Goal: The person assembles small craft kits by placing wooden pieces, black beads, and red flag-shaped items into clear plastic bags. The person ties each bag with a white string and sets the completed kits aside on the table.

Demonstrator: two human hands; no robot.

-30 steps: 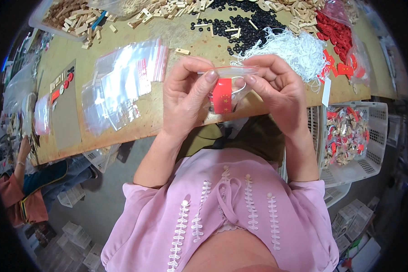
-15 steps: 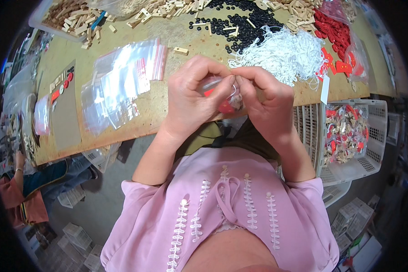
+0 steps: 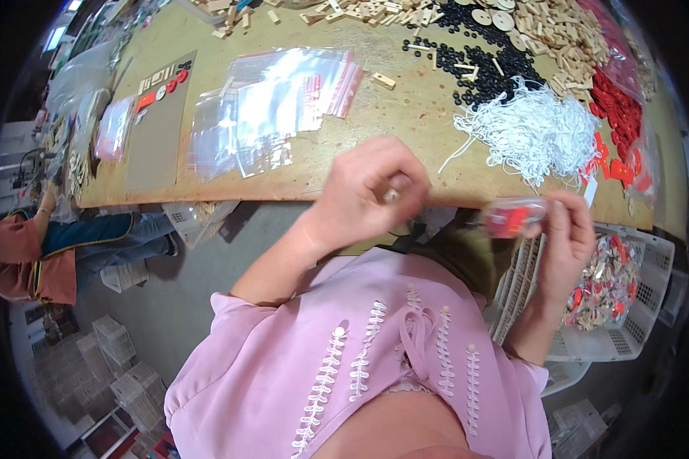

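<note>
My right hand (image 3: 563, 241) is off to the right, past the table's front edge, pinching a small clear plastic bag (image 3: 507, 217) with red pieces inside. The bag is somewhat blurred. Near the middle of the table's front edge, my left hand (image 3: 367, 187) is closed with curled fingers. A small pale spot shows inside its curl, but I cannot make out what it is. Flat clear zip bags (image 3: 264, 107) with red-edged tops lie in an overlapping pile beyond my left hand. Below my right hand is a white plastic crate (image 3: 628, 348) holding many filled bags (image 3: 601, 287).
White strings (image 3: 532, 134) lie heaped at the right, beside red cords (image 3: 616, 115), red pieces (image 3: 620, 170), black rings (image 3: 475, 61) and wooden blocks (image 3: 563, 46). A single wooden block (image 3: 383, 80) lies mid-table. Sample parts line a brown board (image 3: 157, 149). Another person (image 3: 34, 256) is at far left.
My hands have separated: the right has carried the filled bag right toward the crate, while the left has let go of it and curled. The view has shifted left.
</note>
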